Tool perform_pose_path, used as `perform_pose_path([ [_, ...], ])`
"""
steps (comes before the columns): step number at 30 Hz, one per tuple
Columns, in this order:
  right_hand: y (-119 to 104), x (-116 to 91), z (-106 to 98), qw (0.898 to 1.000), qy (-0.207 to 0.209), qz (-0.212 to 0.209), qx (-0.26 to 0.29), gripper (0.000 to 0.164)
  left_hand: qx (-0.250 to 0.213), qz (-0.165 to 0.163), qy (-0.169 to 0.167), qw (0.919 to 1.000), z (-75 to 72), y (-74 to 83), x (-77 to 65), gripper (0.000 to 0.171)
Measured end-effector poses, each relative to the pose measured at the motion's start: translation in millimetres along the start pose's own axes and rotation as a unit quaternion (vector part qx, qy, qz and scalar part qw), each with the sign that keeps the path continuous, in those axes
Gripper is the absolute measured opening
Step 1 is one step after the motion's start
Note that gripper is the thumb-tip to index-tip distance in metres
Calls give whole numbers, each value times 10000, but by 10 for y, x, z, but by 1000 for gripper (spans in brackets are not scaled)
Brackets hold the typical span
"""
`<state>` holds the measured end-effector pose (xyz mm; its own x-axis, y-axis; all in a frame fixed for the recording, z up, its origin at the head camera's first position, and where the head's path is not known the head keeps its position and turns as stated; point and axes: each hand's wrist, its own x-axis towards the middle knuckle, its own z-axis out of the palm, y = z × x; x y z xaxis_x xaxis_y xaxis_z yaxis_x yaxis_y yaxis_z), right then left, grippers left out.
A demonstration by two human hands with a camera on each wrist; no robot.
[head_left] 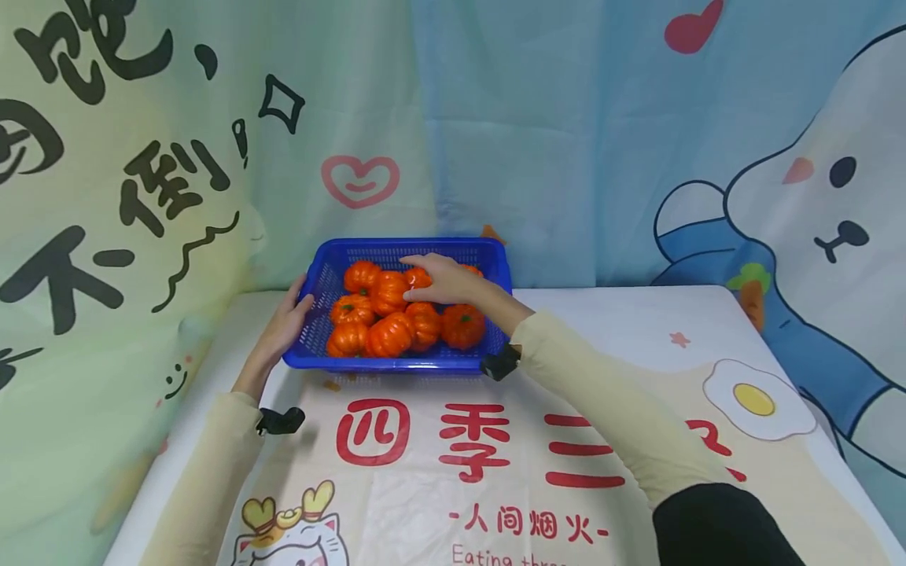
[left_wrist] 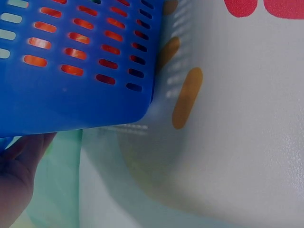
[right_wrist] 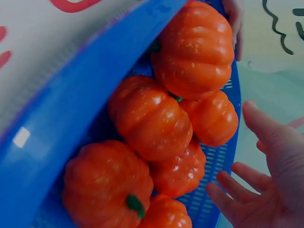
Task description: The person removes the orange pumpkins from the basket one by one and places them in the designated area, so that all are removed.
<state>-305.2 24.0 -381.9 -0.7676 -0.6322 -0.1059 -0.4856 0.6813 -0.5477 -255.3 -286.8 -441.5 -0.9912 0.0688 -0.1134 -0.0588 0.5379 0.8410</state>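
A blue plastic basket (head_left: 396, 364) with slotted walls holds several small orange pumpkins (head_left: 391, 335), some with green stems. My left hand (head_left: 286, 318) grips the basket's left side, its thumb and fingers at the rim. In the left wrist view, part of that hand (left_wrist: 21, 166) shows beside the basket's rim, and the rest is out of frame. My right hand (head_left: 442, 279) reaches over the pumpkins with spread fingers and holds nothing. The right wrist view shows that hand (right_wrist: 270, 175) with its thumb and fingers apart, near the pumpkins (right_wrist: 152, 118).
The basket is near the back of a table covered by a printed cloth (head_left: 418, 503) with red characters and a fried egg drawing (head_left: 757, 399). Behind it hangs a blue-green curtain (head_left: 517, 141) with cartoon prints. Each wrist wears a black device (head_left: 281, 420).
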Motion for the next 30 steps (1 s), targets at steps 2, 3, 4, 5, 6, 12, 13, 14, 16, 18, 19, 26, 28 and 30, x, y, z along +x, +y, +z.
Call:
perform_pose_path([
  [2, -61, 113, 21, 9998, -188, 4, -108, 68, 42, 8, 46, 10000, -18, -18, -10, 61],
  [3, -84, 161, 34, 9995, -274, 30, -170, 68, 56, 1, 63, 10000, -21, -19, -15, 61],
  [4, -102, 204, 49, 9991, -345, 56, -236, 68, 61, 4, 66, 10000, -21, -17, -20, 61],
  [5, -115, 242, 65, 9987, -407, 90, -278, 69, 55, 4, 70, 10000, -22, -15, -22, 61],
  [6, -125, 274, 82, 9984, -465, 121, -310, 69, 34, 3, 68, 10000, -18, -11, -25, 61],
  [12, -127, 386, 184, 9971, -633, 247, -354, 72, 52, -39, 66, 10000, -8, -5, -14, 60],
  [13, -126, 395, 194, 9970, -626, 283, -350, 73, 65, -43, 65, 9999, -11, -5, -10, 60],
  [14, -125, 403, 203, 9971, -603, 312, -342, 73, 76, -41, 66, 9999, -14, -7, -5, 61],
  [16, -123, 415, 213, 9972, -570, 361, -330, 74, 110, -24, 76, 9999, -15, -6, -1, 61],
  [18, -121, 420, 220, 9974, -517, 371, -337, 75, 130, -7, 84, 9999, -11, 2, -1, 60],
  [19, -119, 420, 222, 9975, -495, 360, -362, 74, 132, -1, 87, 9999, -7, 6, -1, 60],
  [26, -118, 245, 76, 9996, 218, 45, -184, 73, 95, 64, 100, 9999, 21, 22, 4, 60],
  [28, -129, 93, -35, 9988, 485, -65, 88, 74, 95, 64, 100, 9999, 9, 19, -7, 60],
  [30, -120, -109, -136, 9968, 697, -184, 330, 75, 95, 47, 108, 9999, -5, 16, -26, 60],
])
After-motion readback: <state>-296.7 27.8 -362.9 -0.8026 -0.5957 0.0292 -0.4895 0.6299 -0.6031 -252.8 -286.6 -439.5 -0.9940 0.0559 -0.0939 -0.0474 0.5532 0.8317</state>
